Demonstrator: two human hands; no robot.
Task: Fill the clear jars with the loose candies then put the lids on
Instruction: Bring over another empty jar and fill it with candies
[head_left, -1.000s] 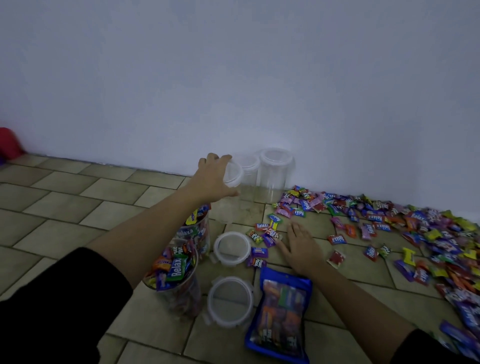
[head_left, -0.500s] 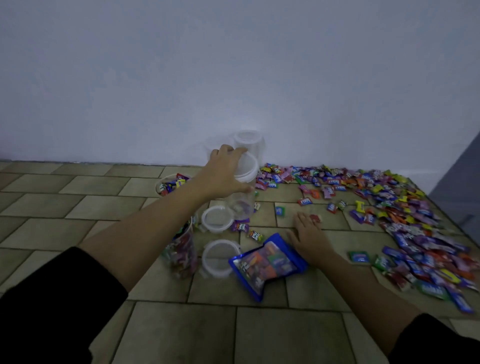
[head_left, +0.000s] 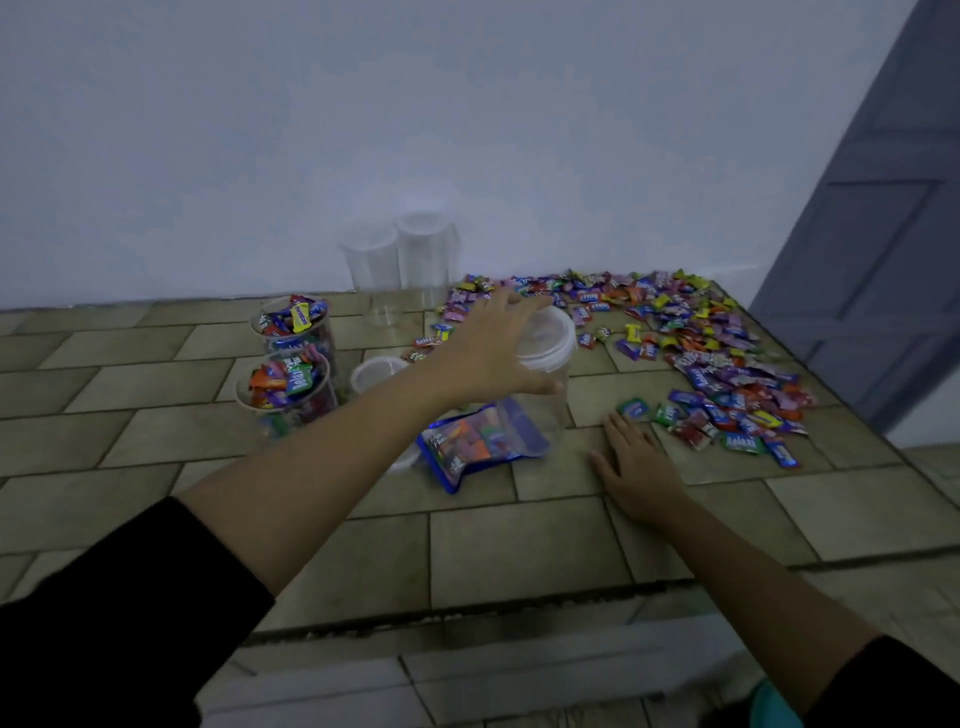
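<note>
The light is dim and bluish. A plain pale wall (head_left: 363, 130) runs across the back and meets a floor (head_left: 519, 561) of tan rectangular tiles laid in staggered rows with dark grout. A darker, rougher seam (head_left: 467, 618) crosses the tiles nearer me. On the right stands a grey-blue panelled door (head_left: 883, 234).

Tiled floor (head_left: 519, 561) — loose candies (head_left: 717, 343), jars (head_left: 288, 387), blue bag (head_left: 480, 441).

I log clear jar (head_left: 550, 338) quantity five (two filled with candies, three empty), loose lid (head_left: 376, 368) quantity two on the floor, blue candy bag (head_left: 480, 441) quantity one, loose candies (head_left: 701, 338) in one spread, too many for me to count
</note>
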